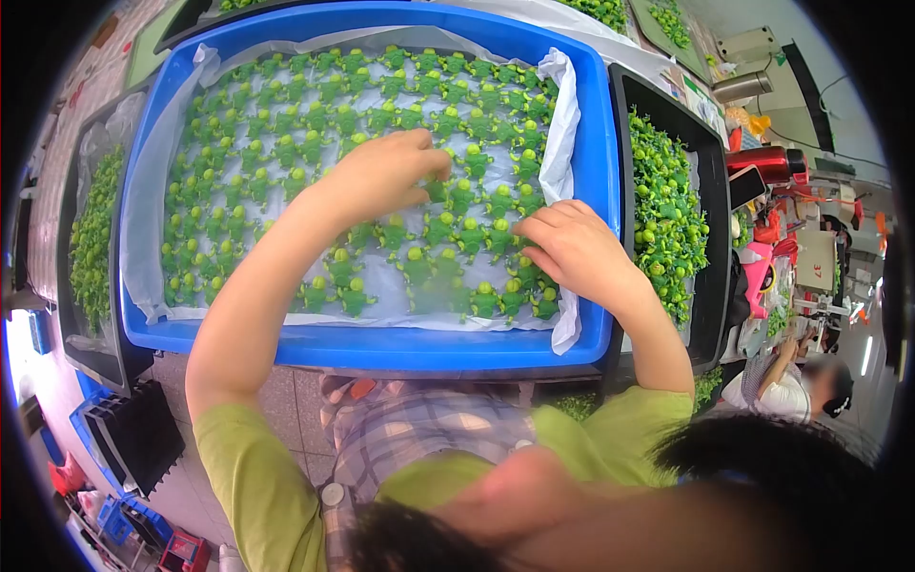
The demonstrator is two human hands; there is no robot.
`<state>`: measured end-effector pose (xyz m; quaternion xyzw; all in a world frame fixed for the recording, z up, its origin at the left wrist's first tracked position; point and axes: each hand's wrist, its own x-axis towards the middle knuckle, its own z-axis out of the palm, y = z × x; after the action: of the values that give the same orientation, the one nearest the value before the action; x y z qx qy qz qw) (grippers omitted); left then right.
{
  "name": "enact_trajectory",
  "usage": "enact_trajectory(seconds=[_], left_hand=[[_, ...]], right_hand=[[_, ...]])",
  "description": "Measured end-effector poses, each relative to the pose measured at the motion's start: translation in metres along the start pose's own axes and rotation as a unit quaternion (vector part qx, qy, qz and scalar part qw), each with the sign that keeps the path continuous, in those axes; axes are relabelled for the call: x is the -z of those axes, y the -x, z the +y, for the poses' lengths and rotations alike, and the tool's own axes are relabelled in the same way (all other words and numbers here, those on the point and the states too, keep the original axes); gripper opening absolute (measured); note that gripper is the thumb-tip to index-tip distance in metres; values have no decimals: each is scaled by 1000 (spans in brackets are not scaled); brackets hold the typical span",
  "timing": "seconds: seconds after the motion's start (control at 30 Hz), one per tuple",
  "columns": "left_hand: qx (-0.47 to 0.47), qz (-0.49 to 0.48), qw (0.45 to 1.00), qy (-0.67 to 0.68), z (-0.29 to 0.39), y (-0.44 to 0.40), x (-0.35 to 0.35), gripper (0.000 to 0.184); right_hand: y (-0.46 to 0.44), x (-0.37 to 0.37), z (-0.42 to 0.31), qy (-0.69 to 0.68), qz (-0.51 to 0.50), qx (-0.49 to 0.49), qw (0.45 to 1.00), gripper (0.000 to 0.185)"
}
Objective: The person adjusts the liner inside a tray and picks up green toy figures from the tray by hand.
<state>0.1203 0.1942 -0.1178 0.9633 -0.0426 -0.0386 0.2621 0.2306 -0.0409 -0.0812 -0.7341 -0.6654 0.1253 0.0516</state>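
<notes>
Rows of small green plastic figures [313, 146] with lighter yellow-green round tops stand on white lining sheet [386, 303] inside a big blue tray [381, 355]. My left hand [386, 176] reaches over the middle of the tray, its fingers curled and thumb bent in around one small green figure [436, 189]. Close to the tray's right side is my right hand [579, 253], with bent fingers and thumb drawn toward each other beside another figure [499, 235]. Whatever lies between those right fingertips is hidden.
Black trays heaped with green pieces flank the blue one, a left tray [95, 248] and a right tray [667, 219]. Farther right are a red flask [762, 165], a phone [746, 186] and a pink tool [756, 276]. Another person [791, 386] sits at the far right.
</notes>
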Motion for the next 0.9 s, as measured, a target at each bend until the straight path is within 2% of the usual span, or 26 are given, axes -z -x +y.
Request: enact_trajectory(seconds=[0.2,0.27,0.4,0.47,0.5,0.57,0.67,0.83,0.9], left_hand=[[3,20,994,103,-1,0,12,26],[30,-31,978,205,5,0,15,27],[8,-65,962,265,12,0,9,38],[2,-75,962,262,17,1,10,38],[0,-83,962,260,19,1,11,38],[-1,-89,959,269,18,1,11,38],[2,-100,956,277,19,2,12,38],[2,-121,954,276,21,1,14,40],[2,-120,951,283,22,1,14,34]], right_hand=[[0,-3,1,-11,-12,-17,1000,20],[-3,-4,-2,-58,14,-9,998,20],[-7,-7,-8,-154,84,-37,984,19],[-8,-5,-11,-283,72,-64,954,19],[-8,-4,-12,-282,73,-64,954,19],[-8,-1,-13,-413,19,-120,902,19],[-7,-6,-11,-460,27,-113,880,18],[-5,-6,-11,-465,22,-113,878,20],[-5,-5,-11,-466,22,-110,877,20]])
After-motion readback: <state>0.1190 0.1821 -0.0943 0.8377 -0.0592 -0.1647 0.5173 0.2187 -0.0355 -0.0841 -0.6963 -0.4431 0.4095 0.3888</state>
